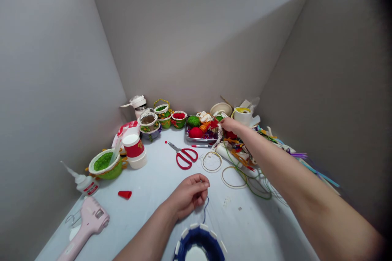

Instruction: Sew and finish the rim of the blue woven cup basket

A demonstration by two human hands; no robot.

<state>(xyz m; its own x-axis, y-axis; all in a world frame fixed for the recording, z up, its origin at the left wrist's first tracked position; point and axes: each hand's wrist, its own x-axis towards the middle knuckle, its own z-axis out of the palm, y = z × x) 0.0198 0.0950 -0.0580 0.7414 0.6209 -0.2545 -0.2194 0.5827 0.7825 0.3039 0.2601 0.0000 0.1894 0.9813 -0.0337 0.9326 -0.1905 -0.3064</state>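
My left hand (193, 196) is over the middle of the table with its fingers curled in. A strand of blue yarn (206, 211) rises from a blue basket (200, 234) with white uprights round its rim, and reaches the left fingertips. Whether the fingers grip it is hidden. Stretched to the back, my right hand (230, 125) pinches near the top of a white lace trim (219, 135), which hangs down beside a metal tray (200, 140). In the tray lie a green yarn ball (193, 121), a red one (196, 132) and purple beads.
Red-handled scissors (185, 157), two hoops (212, 162) and a pen (202, 146) lie mid-table. Small decorated baskets (164, 119) line the back. At left are a green basket (108, 168), glue bottle (86, 184) and pink glue gun (88, 220). Tangled cords (263, 189) lie under my right arm.
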